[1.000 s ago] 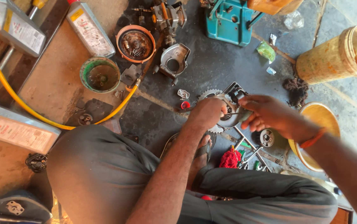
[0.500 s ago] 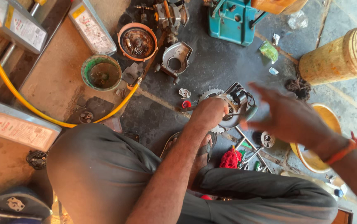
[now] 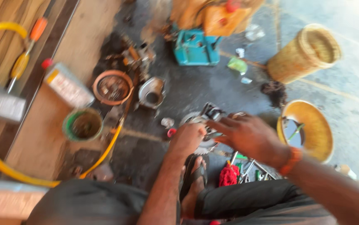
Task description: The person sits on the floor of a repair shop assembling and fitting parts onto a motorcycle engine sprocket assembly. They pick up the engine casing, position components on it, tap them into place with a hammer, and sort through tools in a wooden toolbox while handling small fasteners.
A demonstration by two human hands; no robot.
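Left hand (image 3: 188, 139) fisted on a toothed metal part (image 3: 202, 125); right hand (image 3: 248, 135) spread, touching it. Nearby on floor: green cup (image 3: 82, 125), yellow hose (image 3: 104, 152), red rag (image 3: 228, 175), yellow bowl (image 3: 317, 133).

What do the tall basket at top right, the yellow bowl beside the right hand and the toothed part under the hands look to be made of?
Basket: woven cane or straw by its ribbed tan weave. Yellow bowl: smooth and glossy, probably plastic or enamelled metal; blur leaves it open. Toothed part, gripped by the left hand and touched by the right hand: grey, dull-shining, likely metal.

Orange wristband (image 3: 293, 160), grey trousers (image 3: 92, 204), dark sandal (image 3: 194, 177)
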